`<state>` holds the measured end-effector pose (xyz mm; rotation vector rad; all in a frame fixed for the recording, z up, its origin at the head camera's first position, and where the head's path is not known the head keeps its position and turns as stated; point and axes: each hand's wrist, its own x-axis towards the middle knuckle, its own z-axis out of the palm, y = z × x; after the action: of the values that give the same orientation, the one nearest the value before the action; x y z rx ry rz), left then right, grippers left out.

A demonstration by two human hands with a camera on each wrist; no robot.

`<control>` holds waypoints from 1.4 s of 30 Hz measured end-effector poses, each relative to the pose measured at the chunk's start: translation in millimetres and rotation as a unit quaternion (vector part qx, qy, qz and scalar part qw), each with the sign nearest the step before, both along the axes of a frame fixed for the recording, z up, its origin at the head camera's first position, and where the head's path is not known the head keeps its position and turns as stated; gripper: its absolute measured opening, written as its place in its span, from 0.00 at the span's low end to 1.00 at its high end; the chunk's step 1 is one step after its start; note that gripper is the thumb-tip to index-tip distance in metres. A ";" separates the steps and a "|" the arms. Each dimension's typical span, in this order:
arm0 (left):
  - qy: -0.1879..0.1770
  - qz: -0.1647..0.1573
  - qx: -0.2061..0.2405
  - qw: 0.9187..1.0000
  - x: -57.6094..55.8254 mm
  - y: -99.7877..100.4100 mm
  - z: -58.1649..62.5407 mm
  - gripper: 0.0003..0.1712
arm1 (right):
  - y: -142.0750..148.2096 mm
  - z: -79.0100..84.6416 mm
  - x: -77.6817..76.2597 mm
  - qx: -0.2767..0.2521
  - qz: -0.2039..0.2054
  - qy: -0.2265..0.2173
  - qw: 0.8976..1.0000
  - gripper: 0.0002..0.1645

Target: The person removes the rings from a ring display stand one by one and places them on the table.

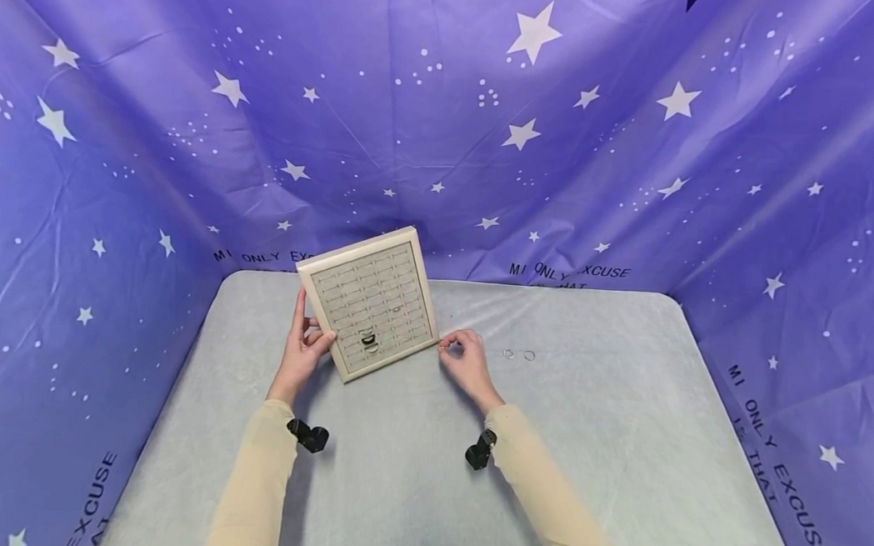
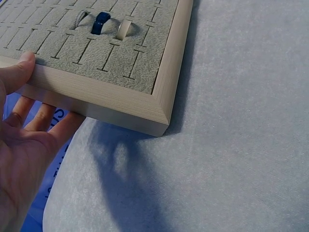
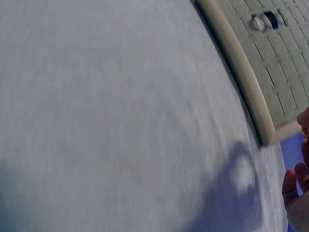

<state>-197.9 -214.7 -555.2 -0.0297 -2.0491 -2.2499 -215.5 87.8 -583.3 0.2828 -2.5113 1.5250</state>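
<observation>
My left hand (image 1: 302, 357) grips the left side of a ring display tray (image 1: 318, 259), thumb over the pale frame and fingers beneath it. The tray is tilted up, its lower corner close over the table. Three rings stand together in the grey slotted padding: a textured silver ring (image 2: 79, 19), a dark ring (image 2: 100, 23) and a plain light ring (image 2: 124, 29). Farther right in the padding is another small ring (image 1: 396, 310). Beside the tray's lower right corner, my right hand (image 1: 469, 365) pinches a gold-coloured ring (image 3: 305, 135) between thumb and fingertips, partly cut off in the right wrist view.
To the right of my right hand, a silver ring (image 1: 508, 354) and a second loose ring (image 1: 530, 355) lie on the grey cloth-covered table (image 1: 621, 451). A purple star-patterned curtain (image 1: 386, 120) encloses the back and both sides. Each wrist wears a black camera (image 1: 480, 451).
</observation>
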 end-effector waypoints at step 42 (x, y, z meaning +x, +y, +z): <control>-0.013 0.000 -0.001 1.000 0.3 0.1 -1.3 0.56 | 151.6 -13.0 -4.4 0.078 -0.059 0.019 0.995 0.05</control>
<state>-197.5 -214.5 -556.5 0.0005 -2.0651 -2.2598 -219.9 239.5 -596.3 0.1785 -2.5726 1.2699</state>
